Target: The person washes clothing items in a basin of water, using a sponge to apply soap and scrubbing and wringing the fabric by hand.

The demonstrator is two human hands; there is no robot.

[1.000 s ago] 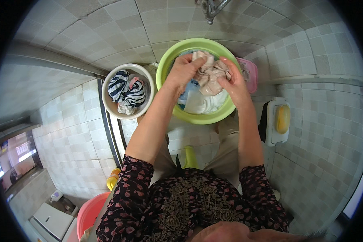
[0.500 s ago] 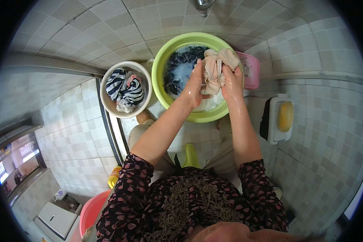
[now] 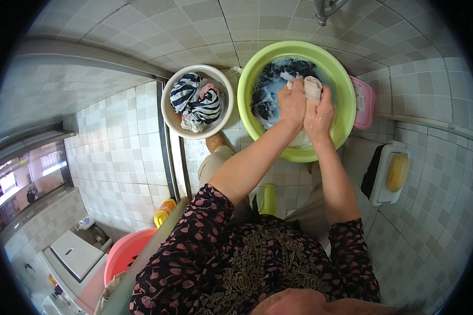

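Both hands are over the lime-green basin (image 3: 245,105), pressed close together round a wet beige cloth garment (image 3: 313,88). My left hand (image 3: 292,105) is closed on one part of it, its knuckles turned up. My right hand (image 3: 319,116) grips the bunched cloth from the other side, with a fold standing up between thumb and fingers. Most of the garment is hidden inside my hands, so its kind cannot be told. Below them, dark clothes (image 3: 263,105) soak in cloudy, sudsy water, and something whitish shows near the basin's close side.
A cream basin (image 3: 169,113) to the left holds striped navy-and-white clothes (image 3: 205,107). A pink container (image 3: 363,102) stands right of the green basin. A yellow soap bar (image 3: 398,172) lies on a white holder. A yellow bottle (image 3: 164,211) and red tub (image 3: 122,257) sit lower left.
My hands, spread apart with the garment opened out between them before, have come together and squeezed it into a bunch. The whole scene has shifted right in view.
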